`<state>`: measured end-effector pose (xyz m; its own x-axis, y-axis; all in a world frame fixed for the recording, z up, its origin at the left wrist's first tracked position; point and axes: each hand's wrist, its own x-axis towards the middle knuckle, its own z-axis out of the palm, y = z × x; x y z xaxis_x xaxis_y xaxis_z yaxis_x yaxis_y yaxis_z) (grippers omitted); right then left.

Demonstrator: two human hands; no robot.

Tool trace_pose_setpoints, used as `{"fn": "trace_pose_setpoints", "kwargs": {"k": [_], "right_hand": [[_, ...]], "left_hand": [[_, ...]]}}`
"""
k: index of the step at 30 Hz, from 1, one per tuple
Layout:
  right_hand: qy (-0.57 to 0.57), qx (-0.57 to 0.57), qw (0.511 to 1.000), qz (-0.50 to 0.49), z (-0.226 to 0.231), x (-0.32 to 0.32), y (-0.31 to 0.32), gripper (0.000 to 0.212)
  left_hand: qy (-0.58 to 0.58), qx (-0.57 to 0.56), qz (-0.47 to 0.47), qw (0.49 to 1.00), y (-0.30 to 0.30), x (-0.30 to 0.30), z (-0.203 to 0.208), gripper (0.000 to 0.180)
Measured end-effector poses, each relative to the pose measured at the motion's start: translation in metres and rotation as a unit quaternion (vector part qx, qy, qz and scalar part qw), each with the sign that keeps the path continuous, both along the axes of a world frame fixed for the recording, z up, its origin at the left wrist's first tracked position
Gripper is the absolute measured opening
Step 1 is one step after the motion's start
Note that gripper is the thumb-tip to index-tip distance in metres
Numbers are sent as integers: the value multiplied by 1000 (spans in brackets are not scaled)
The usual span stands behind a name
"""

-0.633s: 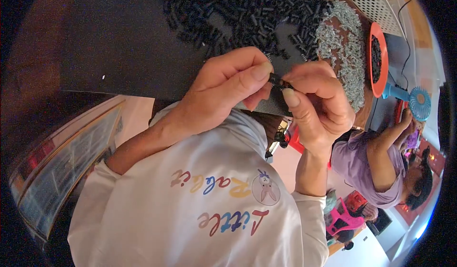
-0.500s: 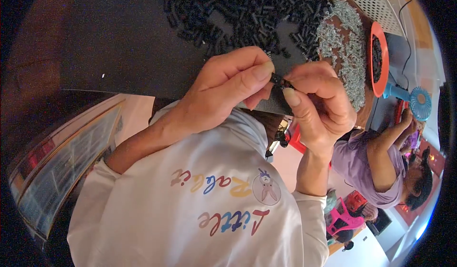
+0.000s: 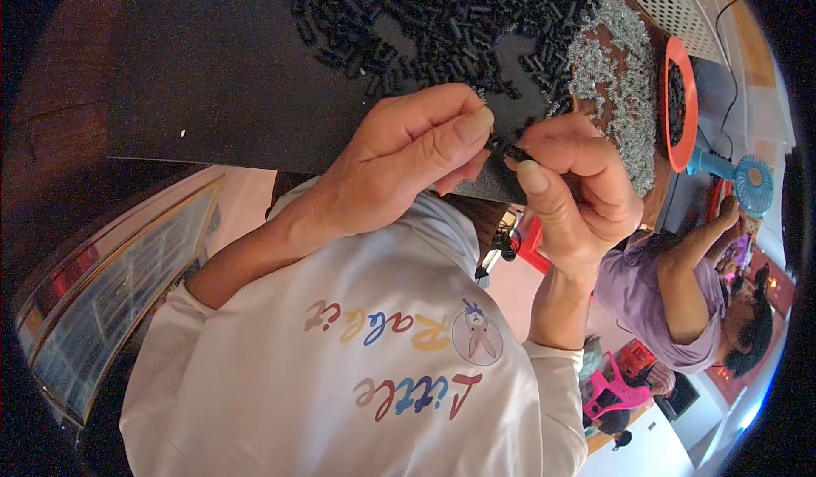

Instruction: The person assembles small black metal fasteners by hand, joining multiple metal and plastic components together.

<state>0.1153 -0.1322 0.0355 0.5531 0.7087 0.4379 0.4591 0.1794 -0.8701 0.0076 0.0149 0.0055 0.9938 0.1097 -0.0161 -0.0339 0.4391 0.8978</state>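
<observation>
Above the near edge of the dark mat, my two hands meet at a small black cylindrical piece (image 3: 511,150). My right hand (image 3: 582,192) pinches it between thumb and bent forefinger. My left hand (image 3: 412,145) is closed, its thumb pressed on the curled forefinger, right beside the piece's left end. Whether the left fingers grip that same piece or another one is hidden. Just beyond my hands spreads a heap of short black ribbed tubes (image 3: 450,31). To its right lies a pile of small silvery metal parts (image 3: 629,94), too fine to make out singly.
An orange-red bowl (image 3: 690,103) with black pieces stands at the right, near a blue handheld fan (image 3: 752,184). Behind is a perforated white panel (image 3: 663,1). A person in a purple shirt (image 3: 654,286) sits at the right. The dark mat (image 3: 229,69) extends left.
My right hand has shifted slightly right, and more of the black piece shows between the hands. My left hand has barely moved.
</observation>
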Motion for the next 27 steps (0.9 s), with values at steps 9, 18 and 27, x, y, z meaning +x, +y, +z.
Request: {"fn": "trace_pose_setpoints", "kwargs": {"k": [9, 18, 27], "right_hand": [[21, -7, 1000, -1, 1, -1, -3, 13], [-15, 2, 1000, 0, -1, 0, -3, 15], [-133, 6, 991, -18, 0, 1, -4, 20]], "left_hand": [[-7, -11, 12, 1000, -5, 1, 3, 31], [24, 16, 13, 999, -5, 3, 4, 31], [51, 3, 6, 999, -10, 9, 6, 28]]}}
